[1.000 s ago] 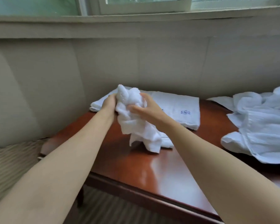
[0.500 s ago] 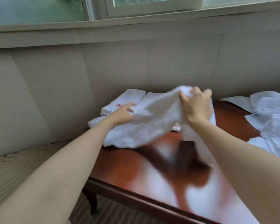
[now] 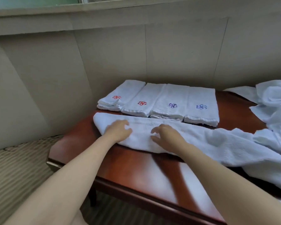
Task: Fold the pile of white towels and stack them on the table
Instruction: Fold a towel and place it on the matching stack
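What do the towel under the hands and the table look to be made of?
The towel looks like soft cotton terry, matte: nubby surface, limp folds. The table looks like reddish-brown wood or veneer, glossy varnish: it mirrors light and the arms.

White terry towel [image 3: 193, 140] on glossy red-brown wooden table [image 3: 136, 172]; folded white towels [image 3: 159, 101] w/ 2 red, 2 blue flower logos; beige striped carpet [image 3: 15, 172].

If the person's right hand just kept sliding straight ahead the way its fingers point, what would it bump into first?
The right hand rests on the long towel, fingers pointing toward the wall. Straight ahead it would probably first meet the folded towel with the darker blue flower in the row; depth is hard to judge.
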